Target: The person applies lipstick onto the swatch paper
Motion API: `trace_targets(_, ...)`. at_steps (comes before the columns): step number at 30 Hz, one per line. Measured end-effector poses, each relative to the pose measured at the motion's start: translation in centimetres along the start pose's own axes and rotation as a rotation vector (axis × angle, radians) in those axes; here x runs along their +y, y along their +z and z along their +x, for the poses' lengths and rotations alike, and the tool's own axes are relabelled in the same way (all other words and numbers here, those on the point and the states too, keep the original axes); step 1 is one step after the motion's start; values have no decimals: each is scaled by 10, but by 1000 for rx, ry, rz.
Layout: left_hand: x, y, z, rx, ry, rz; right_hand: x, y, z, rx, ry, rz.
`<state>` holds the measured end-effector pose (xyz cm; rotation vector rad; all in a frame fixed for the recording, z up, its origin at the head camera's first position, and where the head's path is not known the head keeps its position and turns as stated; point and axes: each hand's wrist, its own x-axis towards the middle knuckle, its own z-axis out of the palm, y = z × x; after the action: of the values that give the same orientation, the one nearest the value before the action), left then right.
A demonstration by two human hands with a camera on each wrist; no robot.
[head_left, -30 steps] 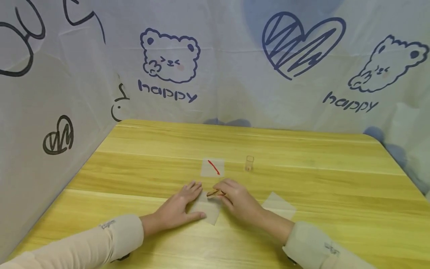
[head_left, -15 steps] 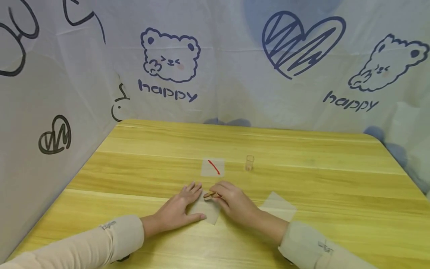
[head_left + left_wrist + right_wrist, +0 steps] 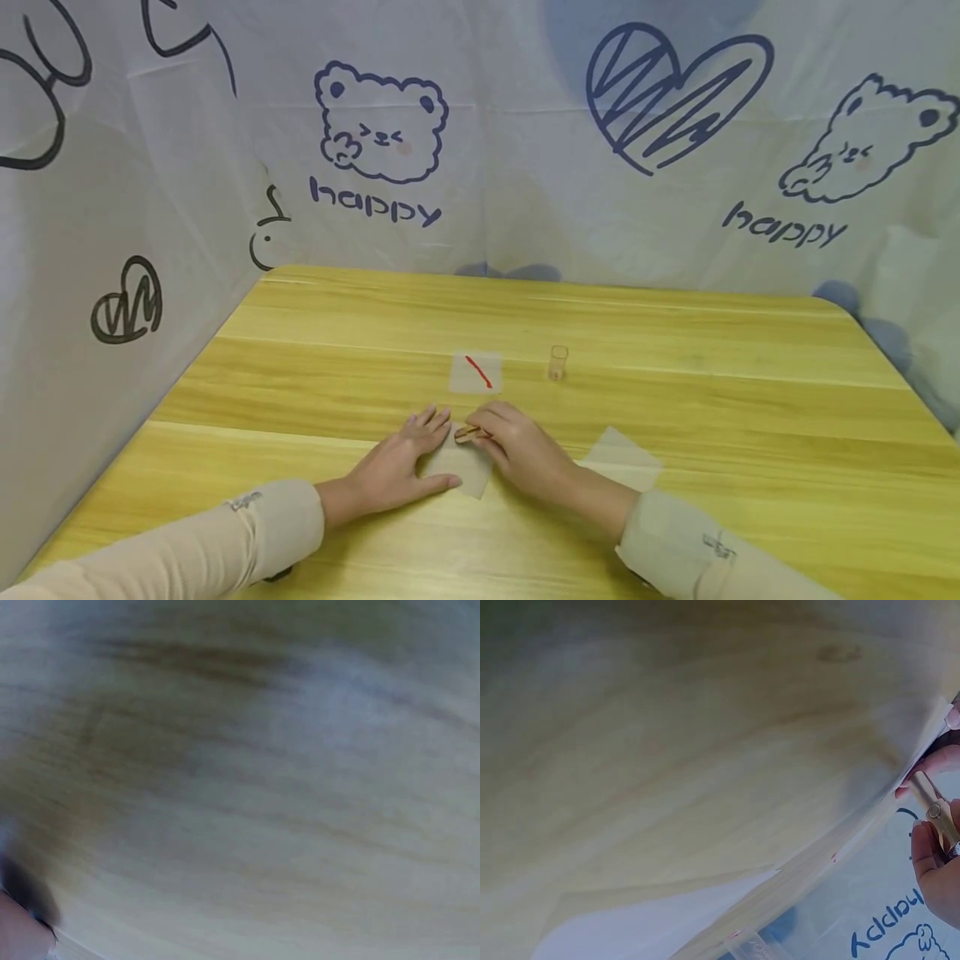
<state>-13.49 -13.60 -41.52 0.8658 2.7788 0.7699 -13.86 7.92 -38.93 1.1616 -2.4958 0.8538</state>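
Observation:
My left hand (image 3: 393,467) lies with its fingers spread on the left part of a small white sheet of paper (image 3: 472,473), its thumb over the lower part. Over the upper right of that sheet, my right hand (image 3: 525,446) pinches a wooden clothespin (image 3: 468,433). In the right wrist view the clothespin (image 3: 934,806) shows its round spring coil between thumb and fingers, and its end points toward the table. Whether the clothespin touches the paper cannot be told. The left wrist view shows mostly blurred tabletop.
Beyond the hands lies a white paper (image 3: 457,379) with a red slanted line. A small clear cup (image 3: 558,363) stands to its right. Another blank paper (image 3: 622,461) lies beside my right wrist. The wooden table (image 3: 712,375) meets cloth walls (image 3: 510,192) with drawings.
My right hand has shifted slightly left with the clothespin over the sheet, mostly in the first half second. My left hand stays in place.

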Motion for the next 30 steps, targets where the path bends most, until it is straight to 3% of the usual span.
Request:
trace_targets(20,0,0,0,-30,6,9,-1,4,2,-18,-9,-15)
trace_targets(30,4,-5,3,-41,18,67,-2,4,4,-40,-22,-41)
